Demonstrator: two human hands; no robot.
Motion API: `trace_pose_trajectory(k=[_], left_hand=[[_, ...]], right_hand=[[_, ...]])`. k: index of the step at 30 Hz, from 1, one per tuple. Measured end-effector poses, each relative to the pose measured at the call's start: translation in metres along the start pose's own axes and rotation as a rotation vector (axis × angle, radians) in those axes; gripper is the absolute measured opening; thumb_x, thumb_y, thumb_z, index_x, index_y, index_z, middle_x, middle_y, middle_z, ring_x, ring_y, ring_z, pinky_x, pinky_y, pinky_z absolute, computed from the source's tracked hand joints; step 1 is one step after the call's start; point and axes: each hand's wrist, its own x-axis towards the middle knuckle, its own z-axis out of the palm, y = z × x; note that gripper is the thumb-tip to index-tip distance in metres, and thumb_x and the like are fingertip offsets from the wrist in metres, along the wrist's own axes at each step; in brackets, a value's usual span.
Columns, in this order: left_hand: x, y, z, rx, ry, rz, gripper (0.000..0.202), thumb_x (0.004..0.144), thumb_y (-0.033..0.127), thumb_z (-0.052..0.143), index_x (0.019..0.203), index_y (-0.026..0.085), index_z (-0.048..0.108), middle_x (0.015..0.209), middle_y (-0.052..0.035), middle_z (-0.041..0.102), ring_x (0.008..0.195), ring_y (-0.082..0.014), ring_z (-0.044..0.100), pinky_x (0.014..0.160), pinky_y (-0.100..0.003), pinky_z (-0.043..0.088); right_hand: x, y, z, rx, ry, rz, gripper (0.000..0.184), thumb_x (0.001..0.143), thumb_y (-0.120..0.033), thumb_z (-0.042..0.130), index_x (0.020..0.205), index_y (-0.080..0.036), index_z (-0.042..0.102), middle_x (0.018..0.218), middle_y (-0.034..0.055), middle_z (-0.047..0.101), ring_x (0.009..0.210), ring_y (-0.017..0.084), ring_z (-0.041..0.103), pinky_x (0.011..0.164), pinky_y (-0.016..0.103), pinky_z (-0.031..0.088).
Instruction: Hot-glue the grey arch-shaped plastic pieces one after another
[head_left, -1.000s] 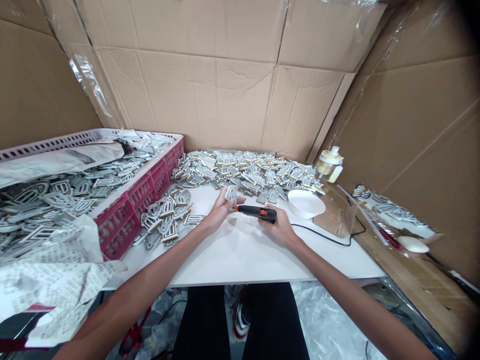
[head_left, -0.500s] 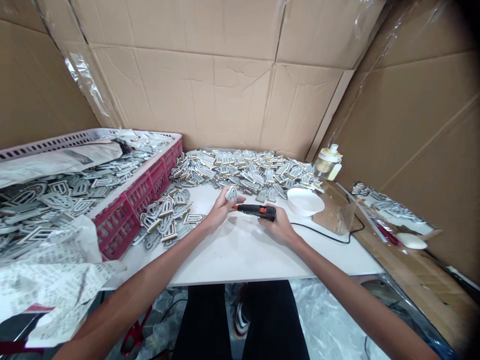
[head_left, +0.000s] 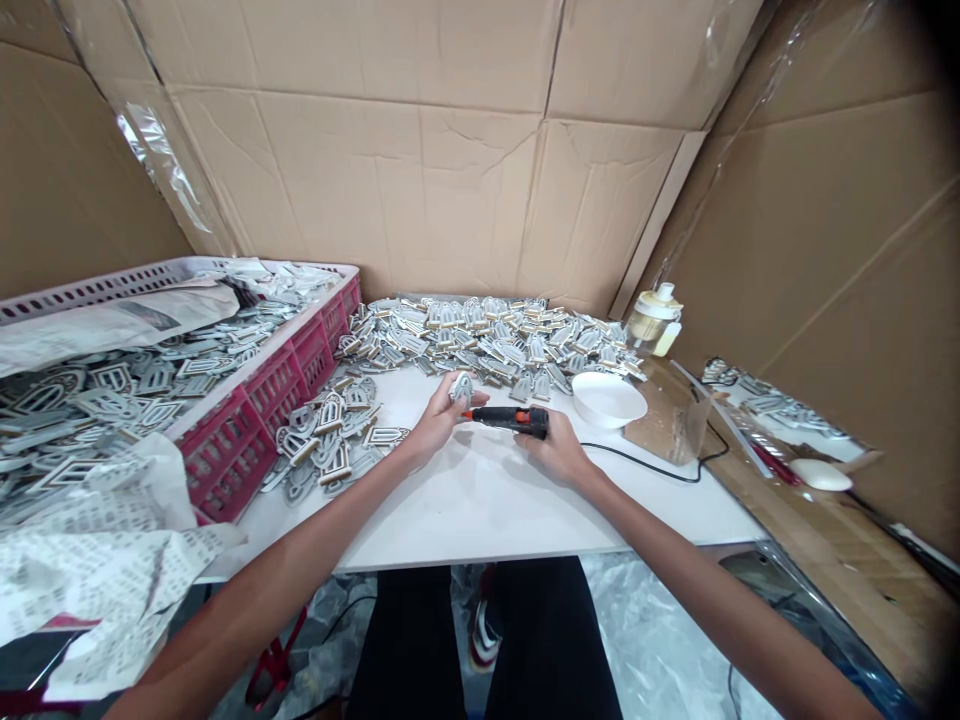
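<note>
Grey arch-shaped flat piece with pale trim (head_left: 461, 388): anyone got a feel for how it'd handle? And where is it exactly?

Off to the left of the shallow round white bowl (head_left: 607, 415), held in the fingers of the left hand (head_left: 439, 417). I'd guess light and pretty stiff, maybe thin board or wood. Probably not slippery, but the narrow bands of the arch might snap if you squeeze hard.

So grab it where?

Outer edges, I'd say, nice and gentle, fingertips clear of the tool. The right hand (head_left: 556, 447), just left of the bowl, is wrapped round a black glue-gun-like tool with an orange tip (head_left: 510, 420), and that tip could be hot.

Is it touching?

It's right by the lower end, can't tell if there's contact tbh.
</note>
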Motion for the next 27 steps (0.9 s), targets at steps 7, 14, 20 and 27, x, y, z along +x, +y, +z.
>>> trace_pose_trajectory(k=[7,14,20,27], left_hand=[[-0.002,-0.001,0.000,0.193,-0.007,0.154,0.035,0.087,0.040,0.044,0.116,0.021,0.042,0.107,-0.0101,0.062,0.102,-0.0211,0.057,0.089,-0.035,0.038],[-0.003,0.007,0.003,0.392,-0.012,0.338,0.036,0.090,0.038,0.037,0.123,0.022,0.040,0.114,-0.0096,0.059,0.103,-0.0188,0.054,0.088,-0.033,0.040],[0.004,0.012,-0.004,0.032,0.098,0.287,0.038,0.086,0.036,0.048,0.119,0.023,0.037,0.107,-0.0089,0.063,0.105,-0.0202,0.056,0.091,-0.038,0.041],[0.005,0.019,-0.007,-0.376,0.165,0.095,0.035,0.081,0.024,0.055,0.113,0.024,0.040,0.097,-0.0060,0.067,0.098,-0.0199,0.062,0.096,-0.045,0.039]], right_hand=[[0.001,-0.002,0.000,0.071,-0.057,0.001,0.012,0.068,-0.026,0.054,0.075,-0.016,0.056,0.068,-0.0014,0.057,0.062,0.013,0.048,0.058,0.023,0.036],[-0.001,-0.006,0.000,-0.065,-0.087,-0.009,0.010,0.064,-0.025,0.057,0.064,-0.015,0.057,0.059,-0.0008,0.056,0.056,0.012,0.046,0.050,0.022,0.030],[0.001,-0.005,0.000,0.019,0.009,-0.020,0.018,0.072,-0.029,0.052,0.075,-0.014,0.062,0.068,0.0008,0.061,0.061,0.014,0.051,0.055,0.022,0.034],[0.001,-0.009,-0.001,-0.253,0.061,0.040,0.026,0.065,-0.028,0.058,0.089,-0.023,0.067,0.076,0.0011,0.067,0.069,0.018,0.057,0.057,0.024,0.032]])
